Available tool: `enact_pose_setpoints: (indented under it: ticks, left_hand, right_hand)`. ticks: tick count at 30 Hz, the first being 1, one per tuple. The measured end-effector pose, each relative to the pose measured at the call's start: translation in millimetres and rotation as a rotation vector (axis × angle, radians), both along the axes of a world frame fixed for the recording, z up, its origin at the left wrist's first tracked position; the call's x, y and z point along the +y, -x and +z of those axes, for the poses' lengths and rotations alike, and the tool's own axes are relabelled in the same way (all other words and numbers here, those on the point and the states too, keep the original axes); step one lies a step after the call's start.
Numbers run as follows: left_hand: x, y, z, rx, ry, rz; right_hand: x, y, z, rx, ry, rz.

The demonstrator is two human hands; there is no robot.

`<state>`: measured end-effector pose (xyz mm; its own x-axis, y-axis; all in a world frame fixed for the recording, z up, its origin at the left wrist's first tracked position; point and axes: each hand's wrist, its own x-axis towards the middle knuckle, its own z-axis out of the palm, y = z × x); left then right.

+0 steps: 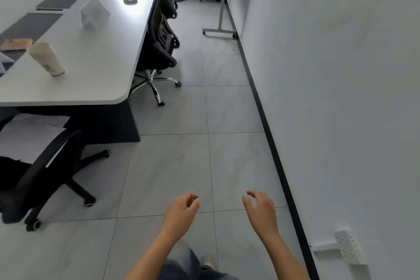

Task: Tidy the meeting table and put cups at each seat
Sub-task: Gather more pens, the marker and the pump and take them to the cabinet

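Both hands are in front of the person, above the floor tiles. The left hand (181, 208) and the right hand (261, 209) hold nothing, fingers loosely curled. The white stack of cups (46, 59) stands on the table (95, 70), near its rounded end, well apart from the hands.

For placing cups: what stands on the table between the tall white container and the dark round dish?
A folded white card, shown in the head view.

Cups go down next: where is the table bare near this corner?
Bare: the strip along the table edge between the tent card and the rounded corner, right of the white cylinder. Also between card and round dish. Crowded: the left, with mats and papers.
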<state>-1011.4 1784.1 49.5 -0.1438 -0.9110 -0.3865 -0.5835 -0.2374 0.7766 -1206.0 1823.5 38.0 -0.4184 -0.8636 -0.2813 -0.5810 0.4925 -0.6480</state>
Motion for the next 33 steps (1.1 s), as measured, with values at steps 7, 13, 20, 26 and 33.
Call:
enact_pose_setpoints:
  ticks: [7,13,20,26,33]
  left_hand:
    - [-91.9,-15.8,-12.6,-0.044,-0.076,0.255]
    - [-217.4,-17.0,-23.8,-0.027,-0.085,0.452]
    - [-390.2,17.6,4.2,0.062,0.021,0.403]
    - [-462.9,73.3,-6.2,0.079,-0.052,0.303]
    - [-585.9,118.8,-13.9,-0.001,0.022,0.36]
  right_hand:
    - [-98.5,11.4,-17.0,0.01,-0.059,0.165]
    - [-220.5,41.4,-9.7,0.061,-0.025,0.172]
    - [-372.6,67.2,13.6,0.135,0.041,0.118]
    - [-443.1,83.9,-4.8,0.127,0.0,0.144]
    - [-604.4,142.7,-10.6,0.099,0.104,0.188]
